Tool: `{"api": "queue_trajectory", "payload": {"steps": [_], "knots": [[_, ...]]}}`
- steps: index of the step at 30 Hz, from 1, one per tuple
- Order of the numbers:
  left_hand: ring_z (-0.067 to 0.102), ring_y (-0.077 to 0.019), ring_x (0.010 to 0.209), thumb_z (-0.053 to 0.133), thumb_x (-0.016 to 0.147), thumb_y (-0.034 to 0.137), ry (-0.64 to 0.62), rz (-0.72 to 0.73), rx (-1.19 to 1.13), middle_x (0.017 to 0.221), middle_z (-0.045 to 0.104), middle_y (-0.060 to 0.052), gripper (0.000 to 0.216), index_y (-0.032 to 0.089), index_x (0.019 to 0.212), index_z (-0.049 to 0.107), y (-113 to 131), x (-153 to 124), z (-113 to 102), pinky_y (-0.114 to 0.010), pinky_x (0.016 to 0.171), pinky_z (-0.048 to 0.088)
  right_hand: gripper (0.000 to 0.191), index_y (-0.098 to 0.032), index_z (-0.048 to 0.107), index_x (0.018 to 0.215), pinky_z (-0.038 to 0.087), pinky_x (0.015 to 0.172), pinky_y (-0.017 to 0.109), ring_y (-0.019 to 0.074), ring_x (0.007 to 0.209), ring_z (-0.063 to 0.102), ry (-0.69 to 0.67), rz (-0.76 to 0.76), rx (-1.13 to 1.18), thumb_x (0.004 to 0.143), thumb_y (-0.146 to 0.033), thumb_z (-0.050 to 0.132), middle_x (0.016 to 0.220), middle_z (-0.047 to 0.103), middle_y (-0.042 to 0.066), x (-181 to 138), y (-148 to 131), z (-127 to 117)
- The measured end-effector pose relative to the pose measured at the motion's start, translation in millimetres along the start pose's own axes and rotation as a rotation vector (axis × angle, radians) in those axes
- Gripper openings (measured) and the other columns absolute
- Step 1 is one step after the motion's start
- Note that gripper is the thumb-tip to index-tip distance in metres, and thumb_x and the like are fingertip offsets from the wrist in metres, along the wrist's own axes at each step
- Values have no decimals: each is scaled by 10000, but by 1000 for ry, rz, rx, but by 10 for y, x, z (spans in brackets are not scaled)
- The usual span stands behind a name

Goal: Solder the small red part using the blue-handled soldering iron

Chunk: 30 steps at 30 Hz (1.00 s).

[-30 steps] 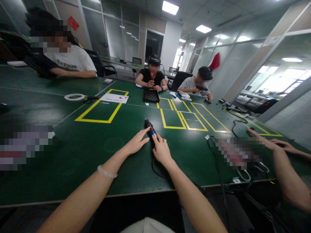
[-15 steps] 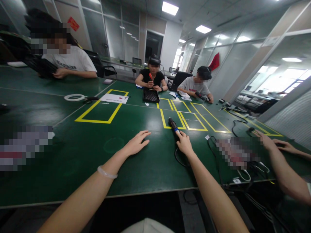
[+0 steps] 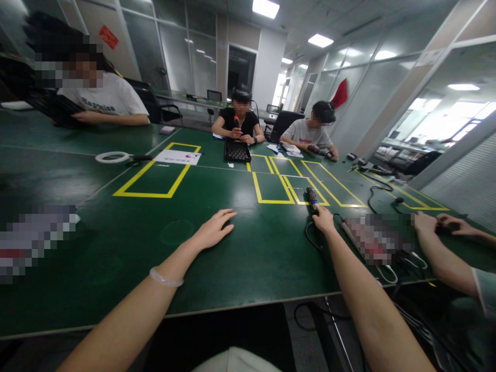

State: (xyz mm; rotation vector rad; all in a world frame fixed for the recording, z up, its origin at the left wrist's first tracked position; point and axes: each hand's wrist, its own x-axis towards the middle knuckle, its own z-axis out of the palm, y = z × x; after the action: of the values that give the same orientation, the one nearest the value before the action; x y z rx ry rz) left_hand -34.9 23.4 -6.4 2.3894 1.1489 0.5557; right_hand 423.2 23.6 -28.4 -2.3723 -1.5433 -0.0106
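Observation:
My left hand rests on the green table with its fingers stretched out and nothing in them; a pale bangle circles that wrist. Out to the right, the fingers of my right hand are closed around the near end of a dark, cylindrical corded tool with a blue band. Its far tip points away from me, over a yellow taped box. From the tool's near end a black cable loops down to the left of my right hand. The tool's exact kind is not clear.
Yellow tape boxes mark the table. A white sheet and a white cable coil lie left. Blurred-out items lie at both sides. Another person's hands work at the right; several people sit across, one behind a black tray.
My right hand has moved right with the corded tool, from one taped box to the neighbouring one. My left hand stays flat. The neighbour's hands at the right have come together.

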Motion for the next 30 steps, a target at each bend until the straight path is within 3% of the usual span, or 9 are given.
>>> {"api": "queue_trajectory", "payload": {"steps": [5,11,17,23,30], "knots": [[391,-262,1358,384,947,445,-6,13,7,1501,362,-82,514,251,1419,440,-36,10,31,-428,1100,363,560,-177,528,1358,329,1071,387,282,1245,481,1,-4,29,799,-178,506,1399,493,133,30,47,1],[403,-266,1349,378,947,466,-9,13,21,1499,368,-80,522,254,1420,440,-49,14,38,-423,1098,369,519,-147,518,1362,388,1017,302,230,1219,513,-11,33,69,847,-186,464,1320,568,135,-10,58,-135],[417,-278,1336,382,944,473,-17,19,20,1487,380,-94,529,243,1417,447,-41,15,34,-439,1096,365,404,-120,627,1215,464,867,328,260,1018,635,-26,192,37,852,-204,471,1080,673,186,-90,129,-317],[418,-278,1335,382,945,476,-15,27,18,1488,380,-101,529,239,1413,451,-40,17,34,-450,1091,369,282,-123,709,1010,499,750,303,239,849,679,-61,253,61,831,-299,578,857,708,146,-99,153,-424],[422,-274,1335,397,939,461,-22,22,25,1485,389,-103,522,229,1401,469,-14,13,33,-439,1095,366,264,-124,709,970,494,758,303,248,920,669,-47,286,84,850,-314,572,911,709,152,-88,156,-361]]}}
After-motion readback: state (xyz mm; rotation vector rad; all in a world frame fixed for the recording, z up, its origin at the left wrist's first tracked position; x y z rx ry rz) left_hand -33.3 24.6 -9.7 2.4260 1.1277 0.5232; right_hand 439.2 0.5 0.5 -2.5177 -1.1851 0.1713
